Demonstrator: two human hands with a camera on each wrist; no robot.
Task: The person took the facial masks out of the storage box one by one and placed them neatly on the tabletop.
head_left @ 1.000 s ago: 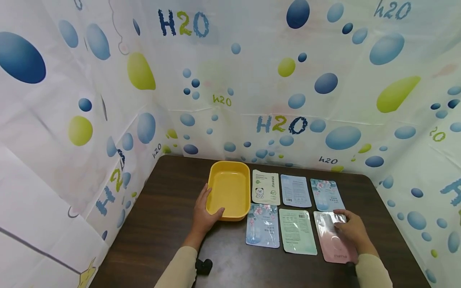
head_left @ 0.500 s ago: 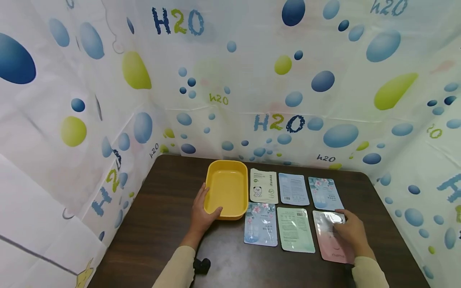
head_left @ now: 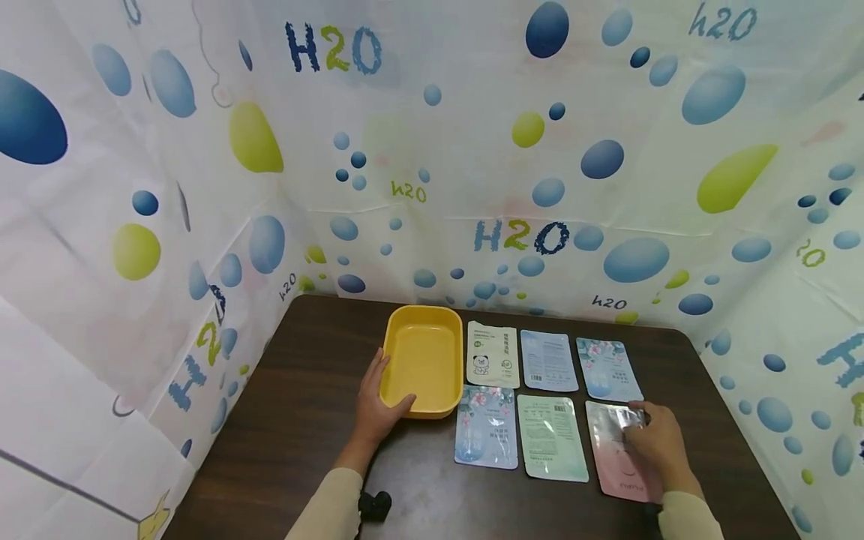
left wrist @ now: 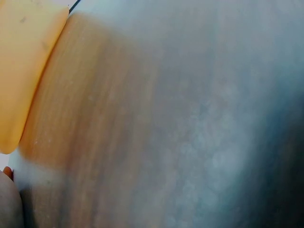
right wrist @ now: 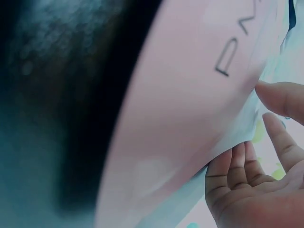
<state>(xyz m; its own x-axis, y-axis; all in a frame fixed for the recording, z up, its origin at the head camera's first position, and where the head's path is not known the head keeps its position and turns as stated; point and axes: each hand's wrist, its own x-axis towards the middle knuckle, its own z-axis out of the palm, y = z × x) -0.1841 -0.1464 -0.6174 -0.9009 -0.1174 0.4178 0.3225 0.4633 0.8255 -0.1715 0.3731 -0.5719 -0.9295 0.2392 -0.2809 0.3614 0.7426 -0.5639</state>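
Note:
In the head view my left hand (head_left: 378, 405) touches the near left corner of a yellow plastic tray (head_left: 423, 364), fingers straight along its side and thumb on the front rim. The tray also shows in the left wrist view. My right hand (head_left: 660, 442) is at the right edge of a pink and silver face mask packet (head_left: 624, 457) at the near right. In the right wrist view the thumb (right wrist: 280, 97) presses on the edge of the packet (right wrist: 190, 109), while several fingertips curl in under it and are hidden.
Left of the pink packet lie a green packet (head_left: 553, 437) and a blue flowered packet (head_left: 487, 427). Behind are a cream packet with a bear (head_left: 493, 355), a pale blue packet (head_left: 549, 361) and another flowered packet (head_left: 609, 370). Printed cloth (head_left: 432, 150) hangs round the dark table (head_left: 324, 352).
My right index finger has bent more at the pink packet's edge. The left hand stays at the tray, and the head view has shifted slightly.

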